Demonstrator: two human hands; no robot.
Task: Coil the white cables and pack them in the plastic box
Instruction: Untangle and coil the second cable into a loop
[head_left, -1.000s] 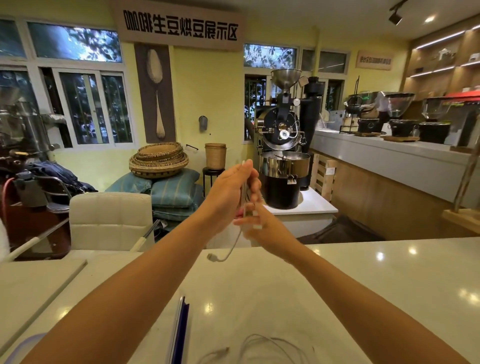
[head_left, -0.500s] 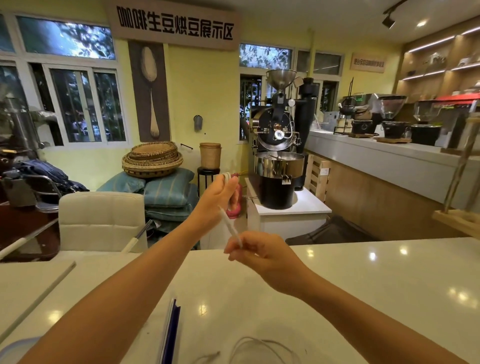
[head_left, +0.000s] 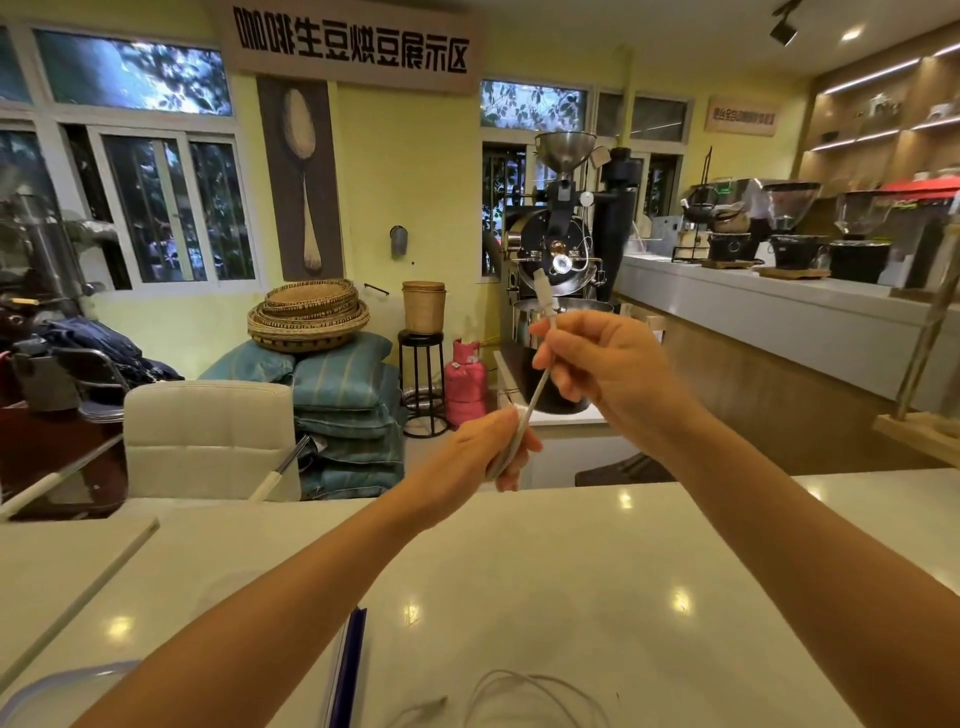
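I hold a white cable (head_left: 535, 395) in the air above the white counter (head_left: 571, 571). My left hand (head_left: 483, 452) is closed on the cable's bundled lower part. Higher and to the right, my right hand (head_left: 602, 358) pinches the cable near its plug end (head_left: 544, 291), which sticks up past the fingers. A short stretch runs taut between both hands. Another white cable (head_left: 524, 696) lies in loose loops on the counter at the bottom edge. The rim of a clear plastic box (head_left: 67, 686) shows at the bottom left corner, partly under my left forearm.
A thin dark blue flat item (head_left: 345, 670) lies on the counter beside my left forearm. A white padded chair (head_left: 208, 436) stands behind the counter on the left. A coffee roaster (head_left: 561, 260) and a long bar (head_left: 779, 312) are farther back.
My hands have swapped heights: the right hand rose to the upper right with the plug end, the left dropped lower with the bundled part. The camera shifted slightly.
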